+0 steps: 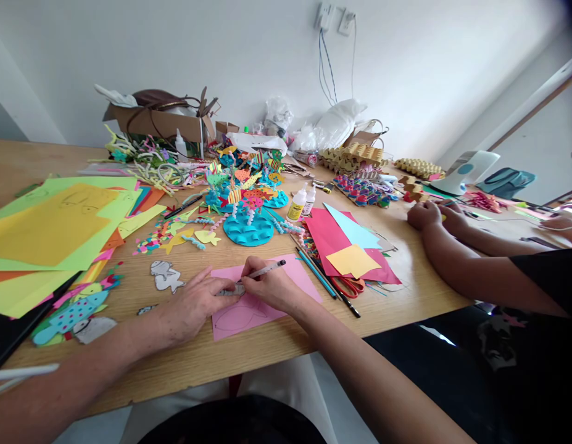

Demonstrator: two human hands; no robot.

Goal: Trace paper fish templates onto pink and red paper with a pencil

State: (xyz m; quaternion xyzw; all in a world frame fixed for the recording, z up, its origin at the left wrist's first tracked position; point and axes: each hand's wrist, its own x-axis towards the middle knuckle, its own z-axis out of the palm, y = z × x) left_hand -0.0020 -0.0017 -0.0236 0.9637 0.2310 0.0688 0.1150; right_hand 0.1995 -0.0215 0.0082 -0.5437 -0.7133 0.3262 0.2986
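A sheet of pink paper lies on the table before me, with a fish-like outline drawn on its lower part. My left hand rests on its left side, fingers stretched out and pressing a small grey cut-out to the sheet. Closed round a pen, my right hand bears on the paper beside the left fingertips; the pen's tip is hidden. Left of the sheet is a grey-and-white fish cut-out. A smaller cut-out sits partly under my left wrist.
Blue textured bases with paper fish stand behind the sheet. Glue bottles, red paper, pencils and orange scissors are to the right. Coloured paper is stacked left. Another person's hands rest at far right.
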